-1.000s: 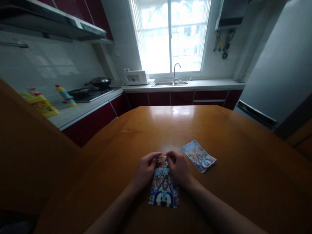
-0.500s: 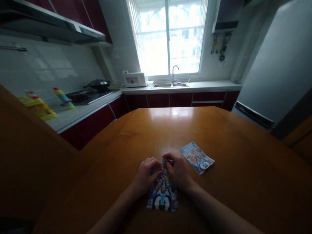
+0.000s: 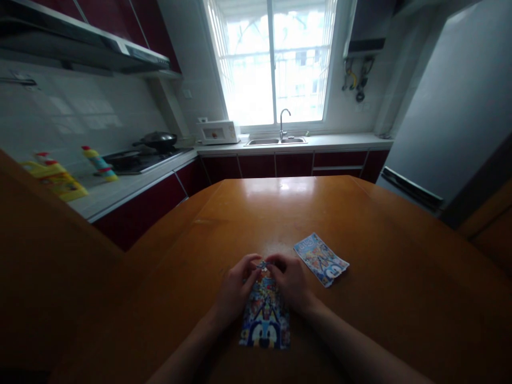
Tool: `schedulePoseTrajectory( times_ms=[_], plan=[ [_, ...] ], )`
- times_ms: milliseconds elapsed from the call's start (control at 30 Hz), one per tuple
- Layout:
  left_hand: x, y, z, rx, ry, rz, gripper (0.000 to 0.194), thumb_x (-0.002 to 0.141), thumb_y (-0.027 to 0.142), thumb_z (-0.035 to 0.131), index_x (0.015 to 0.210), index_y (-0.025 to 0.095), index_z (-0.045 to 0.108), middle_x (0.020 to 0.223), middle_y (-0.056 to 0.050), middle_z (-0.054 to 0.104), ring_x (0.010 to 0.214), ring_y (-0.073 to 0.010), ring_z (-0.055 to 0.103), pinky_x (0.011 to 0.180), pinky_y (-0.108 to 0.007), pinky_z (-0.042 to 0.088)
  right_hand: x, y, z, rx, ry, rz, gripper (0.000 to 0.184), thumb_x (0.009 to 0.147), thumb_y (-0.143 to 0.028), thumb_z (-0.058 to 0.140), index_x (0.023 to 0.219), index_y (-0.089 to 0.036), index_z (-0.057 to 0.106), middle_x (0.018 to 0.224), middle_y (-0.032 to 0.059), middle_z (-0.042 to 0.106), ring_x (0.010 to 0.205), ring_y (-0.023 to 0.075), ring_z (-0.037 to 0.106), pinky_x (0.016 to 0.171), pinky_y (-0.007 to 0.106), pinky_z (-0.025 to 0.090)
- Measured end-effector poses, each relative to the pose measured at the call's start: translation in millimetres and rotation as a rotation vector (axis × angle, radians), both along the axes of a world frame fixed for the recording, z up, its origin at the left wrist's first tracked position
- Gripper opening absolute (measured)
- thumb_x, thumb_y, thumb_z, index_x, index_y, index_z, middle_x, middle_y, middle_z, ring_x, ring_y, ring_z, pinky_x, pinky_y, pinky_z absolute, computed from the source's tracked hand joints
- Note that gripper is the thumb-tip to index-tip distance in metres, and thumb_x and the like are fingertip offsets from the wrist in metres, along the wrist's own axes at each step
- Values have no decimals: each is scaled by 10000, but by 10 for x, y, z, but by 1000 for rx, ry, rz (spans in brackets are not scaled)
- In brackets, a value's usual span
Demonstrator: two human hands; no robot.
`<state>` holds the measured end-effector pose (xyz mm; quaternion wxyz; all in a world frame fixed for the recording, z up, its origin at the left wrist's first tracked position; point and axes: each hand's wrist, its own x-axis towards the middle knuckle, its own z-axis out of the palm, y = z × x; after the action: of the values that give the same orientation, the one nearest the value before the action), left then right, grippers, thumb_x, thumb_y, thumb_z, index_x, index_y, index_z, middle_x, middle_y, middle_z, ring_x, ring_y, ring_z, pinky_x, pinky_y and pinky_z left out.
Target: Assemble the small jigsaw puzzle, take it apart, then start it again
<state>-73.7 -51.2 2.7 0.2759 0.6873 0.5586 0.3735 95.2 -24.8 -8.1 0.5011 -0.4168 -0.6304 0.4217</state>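
Observation:
A jigsaw puzzle with a blue cartoon dog face at its near end lies flat on the wooden table in front of me. Both hands meet at its far end. My left hand is closed in a pinch, thumb and fingertips at the far left corner. Opposite it, my right hand has its fingers curled and pinched at the far right corner. Between the fingertips shows a small patterned jigsaw piece, partly covered by the fingers. To the right lies a picture sheet with a matching design.
The brown table has rounded sides. Beyond it runs a counter with a sink and a white microwave. At left are a stove with a pan and yellow bottles; a fridge stands at right.
My right hand has brought the small piece down and left to the puzzle's far edge. The left hand has shifted slightly, uncovering more of the puzzle. The view has turned slightly.

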Motion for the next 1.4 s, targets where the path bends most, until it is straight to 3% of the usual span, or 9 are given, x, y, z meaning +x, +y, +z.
schedulePoseTrajectory(
  times_ms=[100,300,533,700,833,1000,1200,1300,1400],
  plan=[
    [-5,3,14,5,13,-3,244,916,385,577,1049,218,694,961,-39,722,883,-206,653,792,-296,472,-9,-9,12,2,1,49,106,795,-159,660,836,-175,757,794,45,747,735,184,669,679,278,492],
    [-15,-2,37,9,5,9,301,929,449,562,911,200,730,856,-45,709,790,-202,630,712,-287,455,-4,-5,13,-16,7,87,65,800,-164,676,790,-175,740,727,20,714,680,159,626,623,253,455],
    [49,-30,84,66,59,65,279,925,423,575,839,204,724,806,-41,687,752,-191,606,702,-280,452,-24,-23,34,36,-70,2,72,805,-160,660,797,-165,731,709,21,689,650,153,594,600,255,428],
    [32,-13,37,97,43,59,284,930,440,576,889,212,739,875,-54,705,822,-204,631,738,-292,470,-9,-4,29,31,7,49,98,819,-163,617,815,-167,714,747,26,698,688,161,620,624,254,455],
    [-16,33,-20,79,-3,157,292,924,444,578,931,203,741,915,-65,721,844,-220,645,757,-311,487,3,25,-5,43,-32,-69,128,849,-191,602,867,-175,728,784,36,712,723,176,634,659,274,466],
    [-54,77,-46,106,90,43,276,944,386,547,1050,254,765,983,-56,739,940,-236,634,841,-348,484,29,18,-24,80,-171,-160,186,882,-185,581,902,-187,766,887,72,752,832,217,661,771,330,478],
    [-95,76,-33,55,7,42,338,934,297,511,1193,210,709,1027,-74,740,937,-220,651,855,-349,501,45,43,-72,37,-171,-193,272,884,-156,513,995,-181,761,986,91,759,937,232,681,866,352,490],
    [-144,55,48,1,62,32,273,918,342,560,1044,187,747,970,-81,721,859,-209,642,790,-324,493,54,74,-97,-18,-69,-271,306,866,-132,446,983,-152,728,958,95,735,914,222,667,835,336,498],
    [-200,38,120,-61,197,-100,213,861,389,674,928,208,763,926,-67,684,862,-209,617,771,-308,470,61,88,-100,-29,-21,-291,293,841,-141,430,929,-155,708,911,85,716,881,218,653,803,323,494]
  ],
)
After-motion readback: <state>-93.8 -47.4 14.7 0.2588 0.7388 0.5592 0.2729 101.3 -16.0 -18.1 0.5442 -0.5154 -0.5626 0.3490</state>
